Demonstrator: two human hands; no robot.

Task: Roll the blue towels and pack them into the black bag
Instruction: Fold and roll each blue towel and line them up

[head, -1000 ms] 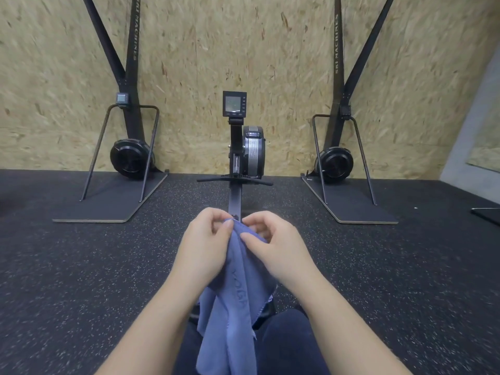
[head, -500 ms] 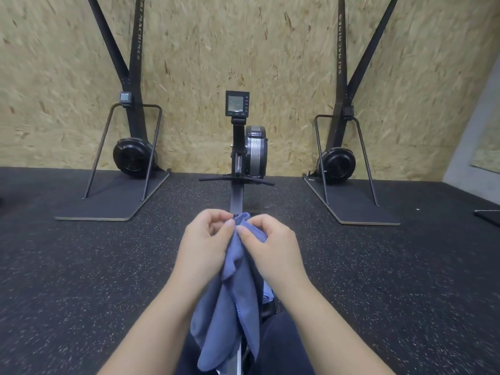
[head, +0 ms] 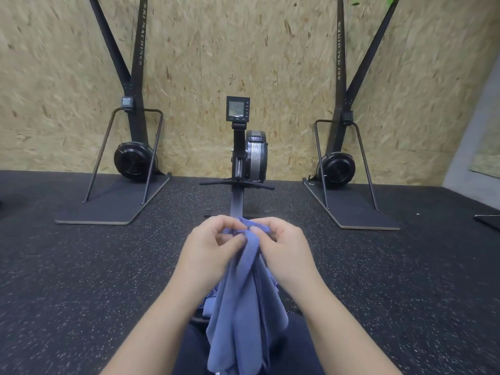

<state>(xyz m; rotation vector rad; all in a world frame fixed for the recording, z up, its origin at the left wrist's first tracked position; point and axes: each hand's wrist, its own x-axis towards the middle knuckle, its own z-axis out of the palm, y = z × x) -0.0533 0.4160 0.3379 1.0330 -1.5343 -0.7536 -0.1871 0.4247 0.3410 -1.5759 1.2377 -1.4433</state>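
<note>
A blue towel [head: 243, 307] hangs bunched from both my hands, in front of me and above my lap. My left hand [head: 211, 250] pinches its top edge between thumb and fingers. My right hand [head: 281, 250] pinches the same edge right beside it, the fingertips of both hands almost touching. The cloth drapes down in loose folds between my forearms over my dark trousers. A further bit of blue cloth [head: 209, 304] shows behind the hanging towel, low on its left side. No black bag is in view.
A rowing machine [head: 247, 155] with its monitor stands straight ahead, its rail running toward me. Two ski machines [head: 135, 161] [head: 338, 169] on flat bases stand left and right against the chipboard wall. Speckled black rubber floor surrounds me.
Both hands have worked along the towel's top edge while staying close together. The hanging cloth has shifted and now drapes in broader folds.
</note>
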